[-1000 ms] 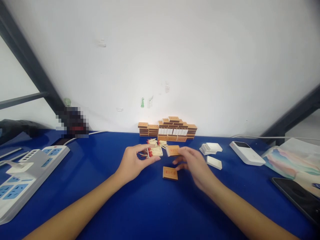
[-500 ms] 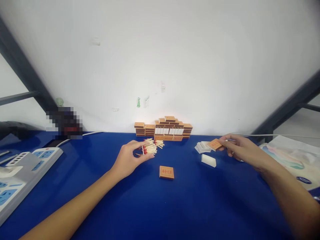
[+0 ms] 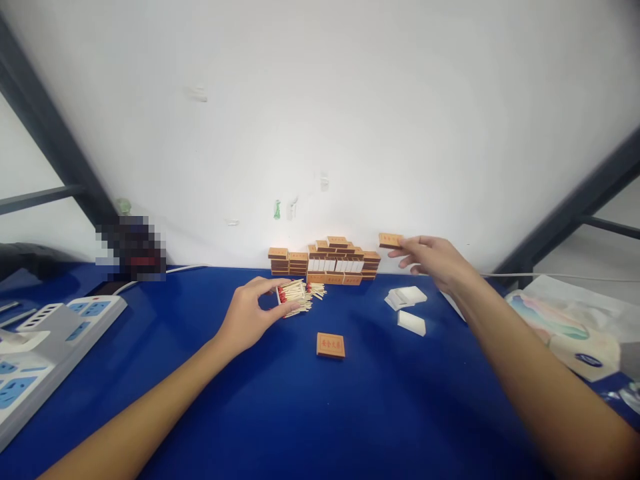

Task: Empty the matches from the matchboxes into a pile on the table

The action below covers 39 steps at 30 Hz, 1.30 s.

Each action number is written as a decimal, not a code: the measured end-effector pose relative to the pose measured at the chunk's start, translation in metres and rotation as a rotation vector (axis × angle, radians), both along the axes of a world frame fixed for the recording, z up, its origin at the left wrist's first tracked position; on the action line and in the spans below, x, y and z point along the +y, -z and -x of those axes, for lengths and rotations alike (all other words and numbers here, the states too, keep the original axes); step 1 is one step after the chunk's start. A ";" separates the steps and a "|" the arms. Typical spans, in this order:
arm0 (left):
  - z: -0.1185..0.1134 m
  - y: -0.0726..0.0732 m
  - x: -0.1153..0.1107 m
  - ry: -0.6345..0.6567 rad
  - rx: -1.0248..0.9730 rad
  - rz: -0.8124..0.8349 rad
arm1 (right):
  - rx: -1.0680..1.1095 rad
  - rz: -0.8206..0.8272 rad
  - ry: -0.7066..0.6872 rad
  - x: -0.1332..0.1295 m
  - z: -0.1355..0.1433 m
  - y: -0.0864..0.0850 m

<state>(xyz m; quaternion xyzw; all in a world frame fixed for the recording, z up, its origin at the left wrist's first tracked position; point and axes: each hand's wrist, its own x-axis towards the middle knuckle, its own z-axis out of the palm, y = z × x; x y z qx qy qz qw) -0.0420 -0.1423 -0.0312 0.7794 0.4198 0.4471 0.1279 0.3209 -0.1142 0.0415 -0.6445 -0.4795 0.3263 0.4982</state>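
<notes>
— Head view: surface and room?
— Blue table (image 3: pixel 280 413) against a white wall (image 3: pixel 375 133), power strip (image 3: pixel 55 363) at left.
— Grip?
— Apart: left hand (image 3: pixel 245 310) clamped on a match-filled tray (image 3: pixel 279 295), right hand (image 3: pixel 434 260) pinching a matchbox (image 3: pixel 389 240) aloft, right of the stacked boxes (image 3: pixel 345 252).

The matchbox stack (image 3: pixel 335 267) was set on the table (image 3: pixel 280 413), before the wall (image 3: pixel 320 100). In front, a match-filled tray (image 3: pixel 279 294) was held by the left hand (image 3: pixel 249 308) beside loose matches (image 3: pixel 316 290); nearer still, a single matchbox (image 3: pixel 331 345) was laid. Right of the stack, a second box (image 3: pixel 388 240) was held by the right hand (image 3: pixel 434 259); spare trays (image 3: pixel 409 295) were placed nearer on that side.
</notes>
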 end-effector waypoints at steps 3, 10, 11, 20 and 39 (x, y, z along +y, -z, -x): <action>0.002 -0.001 -0.001 0.023 -0.001 0.016 | -0.061 0.093 -0.031 0.034 -0.010 0.001; -0.002 0.000 -0.003 0.062 -0.014 0.047 | -0.121 0.131 -0.117 0.051 -0.011 0.027; -0.003 0.001 -0.004 0.069 -0.011 0.041 | -0.149 0.127 -0.098 0.052 -0.009 0.029; 0.000 0.005 0.002 0.096 0.015 0.031 | -0.798 -0.072 0.153 0.027 0.019 0.019; 0.003 0.021 0.031 0.112 0.082 0.023 | -0.360 0.081 -0.895 0.022 0.133 0.041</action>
